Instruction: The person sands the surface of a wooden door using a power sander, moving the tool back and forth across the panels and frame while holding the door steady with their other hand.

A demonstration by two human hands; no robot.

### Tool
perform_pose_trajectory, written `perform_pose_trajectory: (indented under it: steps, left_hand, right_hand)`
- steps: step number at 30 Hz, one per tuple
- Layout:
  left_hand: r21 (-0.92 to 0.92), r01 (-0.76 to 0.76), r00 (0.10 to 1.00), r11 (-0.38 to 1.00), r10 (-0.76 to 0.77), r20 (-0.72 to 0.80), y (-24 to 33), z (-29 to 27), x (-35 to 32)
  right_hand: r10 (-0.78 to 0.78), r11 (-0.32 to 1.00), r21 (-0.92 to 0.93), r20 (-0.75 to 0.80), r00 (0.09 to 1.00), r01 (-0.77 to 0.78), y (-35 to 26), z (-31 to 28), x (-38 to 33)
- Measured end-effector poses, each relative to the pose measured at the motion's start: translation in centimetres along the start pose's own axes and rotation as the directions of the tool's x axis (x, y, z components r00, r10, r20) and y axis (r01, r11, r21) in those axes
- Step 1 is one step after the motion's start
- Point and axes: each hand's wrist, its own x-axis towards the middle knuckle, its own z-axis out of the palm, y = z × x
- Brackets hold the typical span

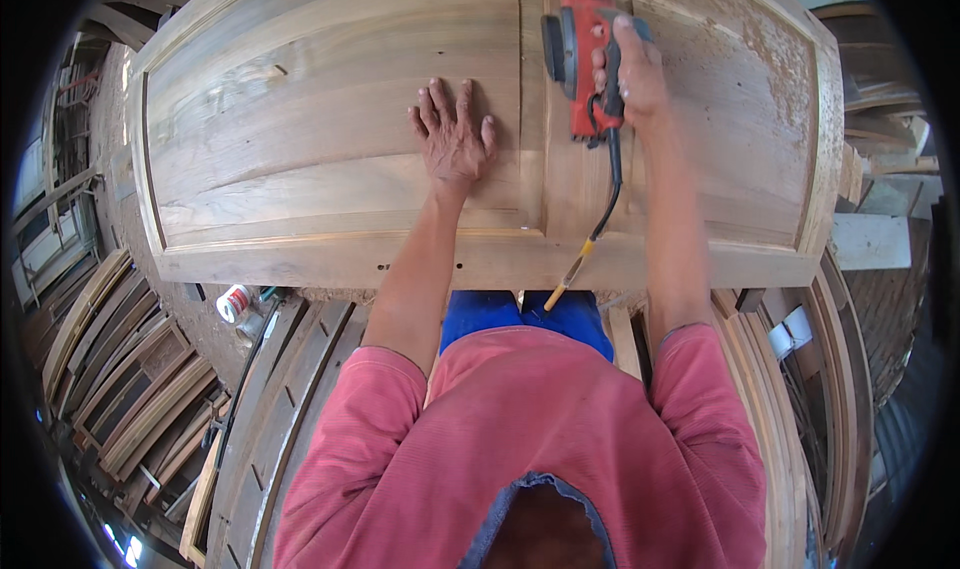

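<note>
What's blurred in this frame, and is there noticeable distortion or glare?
Head view: the right hand on the red handheld power tool is blurred, as is the right forearm; the left hand looks sharper; fisheye bends the outline of the pale wooden panelled door; small overbright patches sit at lower left.

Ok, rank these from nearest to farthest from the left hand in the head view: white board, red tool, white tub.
1. Red tool: on the wooden panel, right of the left hand.
2. White tub: lower left, past the panel's edge.
3. White board: far right.
</note>
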Motion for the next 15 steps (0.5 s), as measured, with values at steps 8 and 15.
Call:
perform_pose_trajectory:
  steps: [8, 15]
  left_hand:
    - [-0.005, -0.064, 0.991, 0.998, 0.063, -0.117, -0.6, 1.1, -0.1]
    - [-0.017, -0.079, 0.988, 0.997, 0.076, -0.136, -1.1, 1.8, -0.3]
  right_hand:
    - [0.046, 0.997, -0.055, -0.017, 0.999, -0.047, 7.0, -0.2, -19.1]
    - [0.102, 0.978, -0.180, -0.046, 0.994, -0.108, 12.1, -0.5, -32.2]
